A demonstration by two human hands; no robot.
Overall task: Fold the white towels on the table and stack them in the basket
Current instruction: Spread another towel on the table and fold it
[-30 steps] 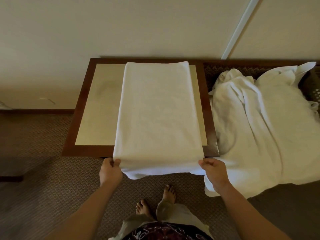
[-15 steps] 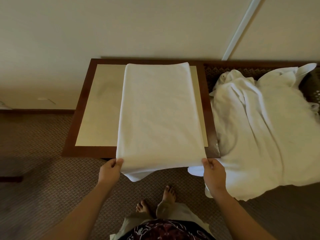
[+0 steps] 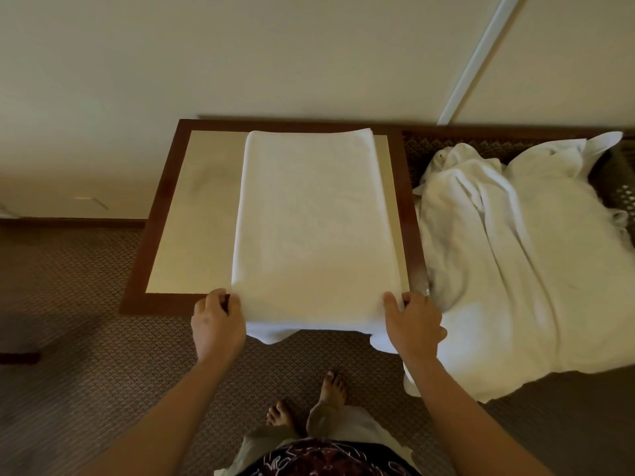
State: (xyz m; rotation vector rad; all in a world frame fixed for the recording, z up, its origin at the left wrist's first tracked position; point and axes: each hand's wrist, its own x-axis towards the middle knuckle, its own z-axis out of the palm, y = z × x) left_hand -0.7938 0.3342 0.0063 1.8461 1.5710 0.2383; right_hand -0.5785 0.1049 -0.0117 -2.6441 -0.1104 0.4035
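Observation:
A white towel (image 3: pixel 316 221), folded into a long strip, lies lengthwise on the table (image 3: pixel 192 214), which has a dark wood border and a beige top. Its near end hangs over the front edge. My left hand (image 3: pixel 217 324) pinches the towel's near left corner at the table's edge. My right hand (image 3: pixel 414 324) pinches the near right corner. A heap of unfolded white towels (image 3: pixel 522 255) lies to the right on a dark woven surface. No basket is in view.
A cream wall runs behind the table, with a white strip (image 3: pixel 481 56) slanting up it. Brown patterned carpet (image 3: pixel 68 355) covers the floor. My bare feet (image 3: pixel 309 403) stand just in front of the table.
Both hands have carried the towel's near end up and forward, from below the table's front edge to level with it. Less of the towel hangs over the edge.

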